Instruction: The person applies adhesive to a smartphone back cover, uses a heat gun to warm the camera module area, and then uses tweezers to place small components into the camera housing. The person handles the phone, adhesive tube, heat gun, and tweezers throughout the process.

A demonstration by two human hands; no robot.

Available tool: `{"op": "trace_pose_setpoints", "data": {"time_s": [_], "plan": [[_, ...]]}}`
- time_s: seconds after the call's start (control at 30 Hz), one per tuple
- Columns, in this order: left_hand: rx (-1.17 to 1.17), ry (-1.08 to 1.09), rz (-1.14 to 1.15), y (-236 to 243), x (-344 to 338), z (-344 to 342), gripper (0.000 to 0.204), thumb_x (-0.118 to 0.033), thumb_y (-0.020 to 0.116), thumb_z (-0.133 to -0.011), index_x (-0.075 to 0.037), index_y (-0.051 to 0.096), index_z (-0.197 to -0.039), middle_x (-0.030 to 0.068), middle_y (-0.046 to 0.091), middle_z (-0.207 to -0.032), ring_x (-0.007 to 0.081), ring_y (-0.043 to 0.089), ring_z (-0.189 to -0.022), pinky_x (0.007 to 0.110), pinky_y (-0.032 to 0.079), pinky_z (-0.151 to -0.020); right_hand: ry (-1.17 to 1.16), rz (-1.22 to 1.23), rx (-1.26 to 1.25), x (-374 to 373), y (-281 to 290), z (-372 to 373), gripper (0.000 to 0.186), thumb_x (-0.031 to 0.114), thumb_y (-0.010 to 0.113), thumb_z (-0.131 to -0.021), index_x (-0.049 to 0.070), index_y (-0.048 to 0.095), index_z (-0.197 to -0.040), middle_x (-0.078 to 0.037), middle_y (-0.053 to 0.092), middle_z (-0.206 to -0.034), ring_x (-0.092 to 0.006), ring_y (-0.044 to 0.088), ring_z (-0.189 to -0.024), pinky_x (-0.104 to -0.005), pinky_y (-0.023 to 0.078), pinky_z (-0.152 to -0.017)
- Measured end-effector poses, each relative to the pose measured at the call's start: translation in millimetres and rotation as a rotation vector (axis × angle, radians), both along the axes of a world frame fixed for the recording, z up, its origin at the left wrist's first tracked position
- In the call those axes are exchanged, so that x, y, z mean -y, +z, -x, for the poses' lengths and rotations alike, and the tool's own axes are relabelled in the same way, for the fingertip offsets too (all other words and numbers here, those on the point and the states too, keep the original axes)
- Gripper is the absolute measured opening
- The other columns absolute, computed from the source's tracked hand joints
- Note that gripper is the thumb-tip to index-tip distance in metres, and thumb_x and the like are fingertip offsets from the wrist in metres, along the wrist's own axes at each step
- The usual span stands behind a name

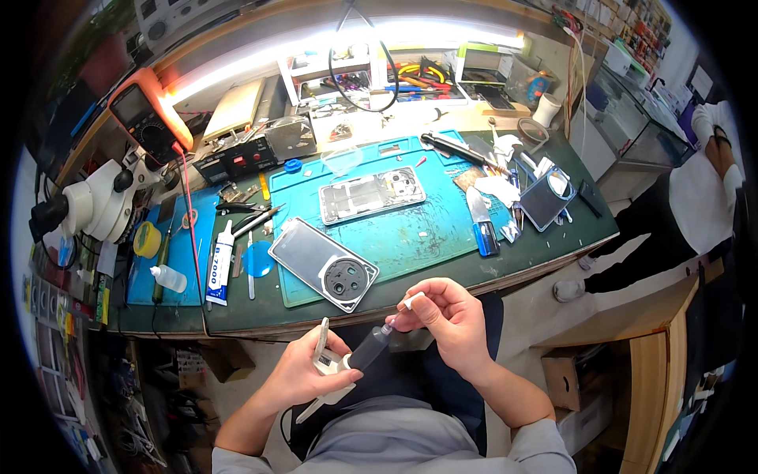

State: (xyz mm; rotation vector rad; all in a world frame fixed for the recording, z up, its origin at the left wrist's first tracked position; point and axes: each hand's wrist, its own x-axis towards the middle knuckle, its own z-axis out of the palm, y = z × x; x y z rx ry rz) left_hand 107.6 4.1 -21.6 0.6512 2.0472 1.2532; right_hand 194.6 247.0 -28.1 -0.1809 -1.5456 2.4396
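Observation:
My left hand [304, 370] is wrapped round a white, gun-like dispenser [325, 362] in front of the bench edge. From its front sticks a dark grey, translucent tube [369, 347] with a narrow tip, pointing up and to the right. Close to that tip, my right hand [448, 320] pinches a small white piece, perhaps a cap [413, 300]. Beyond my hands, a phone back panel [306, 251] with a round black camera ring lies tilted on the blue mat's near left edge. Farther back rests an opened phone body [371, 197], its inner side up.
Left on the bench are a glue tube [220, 265], a small squeeze bottle [168, 278], pliers and a multimeter [148, 114]. A blue-handled scraper [482, 225] and a dark phone-like panel [545, 201] lie right. A person [671, 197] stands beyond the bench's right end.

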Motion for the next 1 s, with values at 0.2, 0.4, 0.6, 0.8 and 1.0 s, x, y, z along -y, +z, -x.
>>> {"op": "trace_pose_setpoints", "data": {"time_s": [0.2,0.4,0.6,0.8,1.0], "plan": [[0.059,0.004,-0.016,-6.7,0.3,-0.6,0.044,-0.026,0.091,-0.075,-0.003,0.065,-0.102,0.0063,0.071,-0.091,0.0136,0.069,-0.084,0.029,0.054,-0.074,-0.038,-0.004,-0.020,1.5,-2.7,-2.2,0.023,0.015,0.062,-0.105,-0.006,0.060,-0.114,-0.013,0.071,-0.099,-0.0251,0.077,-0.093,-0.0344,0.063,-0.085],[0.044,-0.007,-0.007,-8.4,0.3,0.6,0.045,-0.027,0.091,-0.075,-0.003,0.064,-0.103,0.0069,0.072,-0.091,0.0139,0.069,-0.084,0.029,0.055,-0.075,-0.047,-0.033,-0.026,1.3,-4.0,-2.2,0.022,0.014,0.063,-0.105,-0.007,0.062,-0.113,-0.013,0.072,-0.097,-0.0248,0.077,-0.093,-0.0336,0.062,-0.084],[0.036,-0.006,-0.011,-8.8,1.1,1.4,0.045,-0.027,0.091,-0.075,-0.003,0.065,-0.102,0.0073,0.072,-0.091,0.0140,0.069,-0.083,0.029,0.055,-0.075,-0.048,-0.041,-0.015,2.4,-3.9,-1.5,0.022,0.014,0.063,-0.104,-0.007,0.062,-0.112,-0.012,0.072,-0.097,-0.0246,0.077,-0.091,-0.0331,0.062,-0.084],[0.015,-0.012,-0.007,-11.3,1.9,1.7,0.044,-0.027,0.091,-0.075,-0.003,0.065,-0.101,0.0067,0.072,-0.091,0.0142,0.070,-0.083,0.030,0.055,-0.074,-0.048,-0.068,0.000,2.2,-5.5,-1.9,0.021,0.013,0.063,-0.104,-0.006,0.062,-0.112,-0.012,0.072,-0.097,-0.0245,0.077,-0.092,-0.0331,0.062,-0.084],[-0.030,0.000,0.042,-10.0,3.4,-1.2,0.045,-0.029,0.091,-0.075,-0.003,0.064,-0.101,0.0075,0.072,-0.089,0.0166,0.070,-0.080,0.031,0.055,-0.073,-0.015,-0.333,-0.030,-5.2,-0.5,-3.0,0.019,0.010,0.068,-0.101,-0.004,0.067,-0.114,-0.010,0.074,-0.099,-0.0151,0.075,-0.091,-0.0263,0.060,-0.080]]}}
